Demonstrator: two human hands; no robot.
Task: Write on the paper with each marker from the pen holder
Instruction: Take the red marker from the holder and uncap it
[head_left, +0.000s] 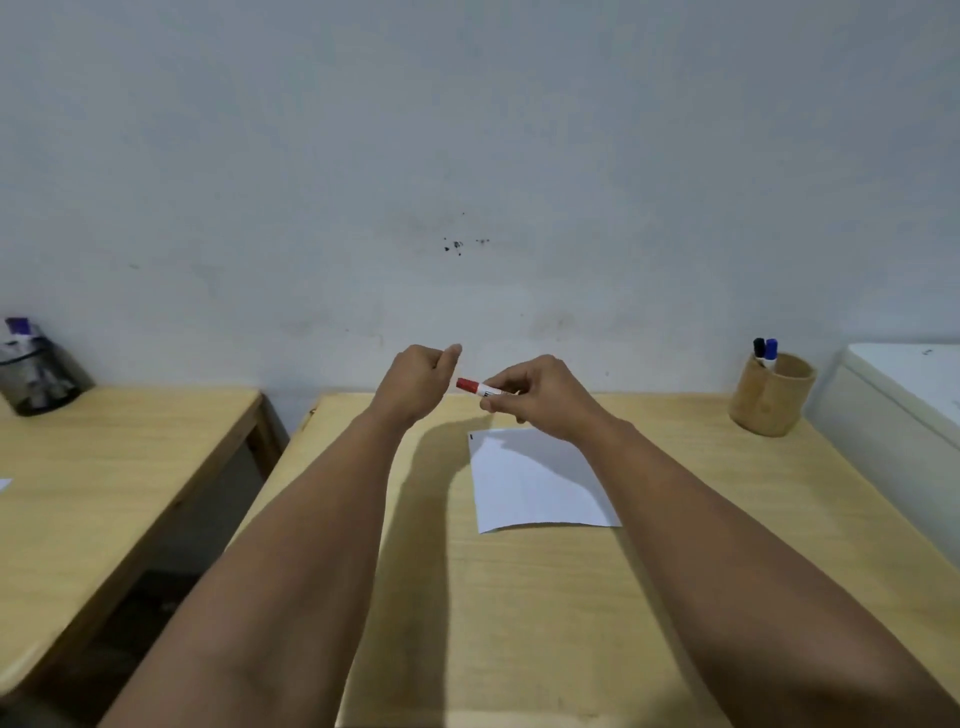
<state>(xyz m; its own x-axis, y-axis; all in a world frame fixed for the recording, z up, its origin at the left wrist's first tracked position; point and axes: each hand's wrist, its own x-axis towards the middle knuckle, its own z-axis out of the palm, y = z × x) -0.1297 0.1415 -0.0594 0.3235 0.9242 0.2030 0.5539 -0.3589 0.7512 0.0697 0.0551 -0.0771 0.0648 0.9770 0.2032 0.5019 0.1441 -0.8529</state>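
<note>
A white marker with a red cap (475, 386) is held level above the far edge of the table by my right hand (540, 400), cap pointing left. My left hand (418, 384) is loosely curled just left of the cap, apparently a small gap away from it, and holds nothing that I can see. A white sheet of paper (535, 483) lies on the wooden table (519, 597) below my right hand, with a small dark mark at its far left corner. A tan round pen holder (771, 397) at the far right holds a black marker (759, 349) and a blue marker (771, 352).
A second wooden table (104, 478) stands to the left across a gap, with a dark mesh container (34, 379) at its back. A white box-like object (904, 405) sits right of the pen holder. A pale wall rises behind the tables.
</note>
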